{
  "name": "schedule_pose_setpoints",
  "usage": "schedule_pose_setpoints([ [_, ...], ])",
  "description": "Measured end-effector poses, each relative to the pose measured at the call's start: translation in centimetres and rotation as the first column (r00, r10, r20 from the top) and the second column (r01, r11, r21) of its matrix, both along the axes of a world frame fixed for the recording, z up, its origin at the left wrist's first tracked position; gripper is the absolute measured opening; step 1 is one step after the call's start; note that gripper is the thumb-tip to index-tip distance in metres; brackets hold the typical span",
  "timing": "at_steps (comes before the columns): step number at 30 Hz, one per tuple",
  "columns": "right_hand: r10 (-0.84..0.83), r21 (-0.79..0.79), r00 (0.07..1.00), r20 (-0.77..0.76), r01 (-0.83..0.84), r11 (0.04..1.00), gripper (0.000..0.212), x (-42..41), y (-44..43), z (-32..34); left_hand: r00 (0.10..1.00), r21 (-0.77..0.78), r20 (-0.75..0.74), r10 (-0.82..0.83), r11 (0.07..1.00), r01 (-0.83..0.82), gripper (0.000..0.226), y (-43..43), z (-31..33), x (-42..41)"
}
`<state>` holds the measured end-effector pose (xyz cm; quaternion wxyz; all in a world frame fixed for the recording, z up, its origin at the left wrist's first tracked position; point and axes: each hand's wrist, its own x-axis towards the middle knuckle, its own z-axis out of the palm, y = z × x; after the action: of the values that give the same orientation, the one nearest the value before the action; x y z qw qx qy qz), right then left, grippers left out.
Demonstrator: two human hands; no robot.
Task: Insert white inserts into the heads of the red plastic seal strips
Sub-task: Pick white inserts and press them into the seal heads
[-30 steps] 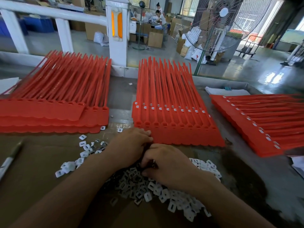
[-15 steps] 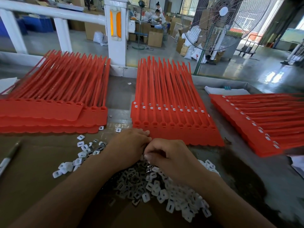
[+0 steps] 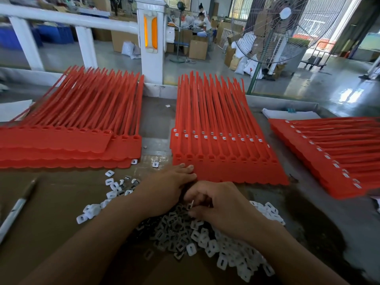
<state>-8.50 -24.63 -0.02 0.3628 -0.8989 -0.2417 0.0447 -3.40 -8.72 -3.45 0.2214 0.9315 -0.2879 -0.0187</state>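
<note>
A pile of white inserts (image 3: 216, 247) lies on brown cardboard in front of me. My right hand (image 3: 224, 204) hovers over the pile with curled fingers and pinches one white insert at its fingertips. My left hand (image 3: 166, 190) lies beside it, touching it, with fingers stretched toward the front edge of the middle stack of red seal strips (image 3: 226, 171). The front row of heads on that stack's top sheet is hollow, while the row behind carries white inserts. What sits under my left palm is hidden.
A stack of red strips with hollow heads (image 3: 72, 142) lies at the left. A stack with inserts fitted (image 3: 329, 153) lies at the right. A pen (image 3: 18, 208) rests on the cardboard (image 3: 51, 223). White sheets (image 3: 292, 115) and a standing fan (image 3: 267, 38) are beyond.
My right hand lifted off the pile and moved up toward my left hand, now with an insert between its fingertips. My left hand hardly moved.
</note>
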Motion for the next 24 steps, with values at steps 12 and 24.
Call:
schedule_pose_setpoints([
  [12,-0.145,0.086,0.988,0.059,0.139,0.987,0.011,1.4,-1.0,1.1,0.987,-0.027,0.157,0.023,0.999,-0.019,0.038,-0.1,-0.3,-0.4],
  [24,-0.254,-0.099,0.966,0.046,0.257,0.961,0.013,10.0,2.4,0.8,0.985,-0.010,0.171,0.020,1.000,-0.019,0.044,-0.3,-0.3,-0.3],
])
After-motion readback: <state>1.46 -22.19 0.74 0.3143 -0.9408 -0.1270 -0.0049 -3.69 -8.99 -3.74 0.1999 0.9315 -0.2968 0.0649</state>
